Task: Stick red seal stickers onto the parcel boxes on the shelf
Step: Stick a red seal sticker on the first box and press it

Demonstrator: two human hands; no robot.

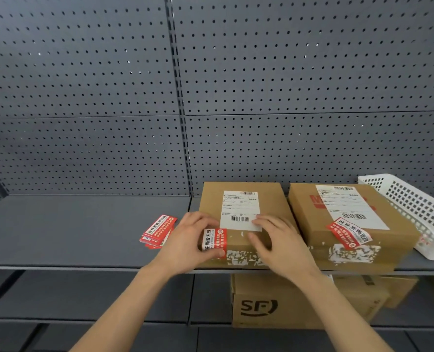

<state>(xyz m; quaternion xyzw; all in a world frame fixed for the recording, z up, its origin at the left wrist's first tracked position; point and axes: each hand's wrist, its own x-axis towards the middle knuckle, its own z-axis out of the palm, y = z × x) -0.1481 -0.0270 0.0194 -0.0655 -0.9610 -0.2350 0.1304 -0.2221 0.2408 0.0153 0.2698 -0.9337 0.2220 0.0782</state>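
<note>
Landmark: the near parcel box [238,212], lying flat on the grey shelf [83,229] in front of a perforated back panel [83,85].

Left of this box, a loose stack of red seal stickers [158,231] lies on the shelf, close to but apart from the box.

On the box's front-left corner, a red seal sticker [214,242] is folded over the top edge and down the front face. The left hand [185,246] rests against that corner, its thumb pressing the sticker's lower end; the fingers are closed on nothing.

On the box's top, just right of the sticker, the right hand [278,243] lies flat with fingers spread, their tips touching the white shipping label [240,208].

Right of the box, a second parcel box [350,224] carries its own red sticker [348,235] across the front edge.

Further right, a white perforated basket [414,212] leans against that second box.

Below the shelf, under the landmark box, stands a carton marked SF [274,306].
</note>
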